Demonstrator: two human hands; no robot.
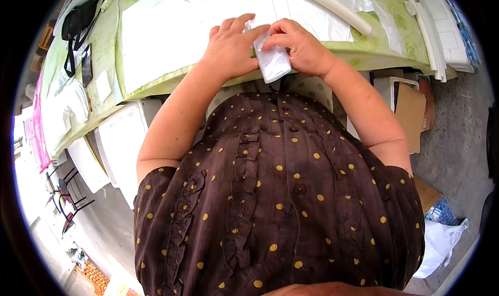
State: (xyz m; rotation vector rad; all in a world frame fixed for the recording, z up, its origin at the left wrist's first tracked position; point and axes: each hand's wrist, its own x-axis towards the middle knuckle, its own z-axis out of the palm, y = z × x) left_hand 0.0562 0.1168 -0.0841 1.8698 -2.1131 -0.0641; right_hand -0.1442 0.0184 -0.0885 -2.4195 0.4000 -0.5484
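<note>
A small folded piece of thin white plastic film [274, 64] is between my two hands at the near edge of the table. It looks like a bag or sheet folded into a flat strip, and its lower end hangs just past the edge. My left hand [228, 49] grips its left side, forefinger across the top and thumb against the edge. From the right, my right hand [301, 45] pinches the upper part with curled fingers. Beneath and beyond both hands lies a large white sheet [171, 36] on the table.
A green patterned cloth covers the table [384, 62]. A long pale tube [332, 7] lies at the back right, with more white rolls [423, 36] farther right. At the left are a black bag [80, 23] and a dark phone-like slab [87, 64]. Cardboard [408, 114] stands below right.
</note>
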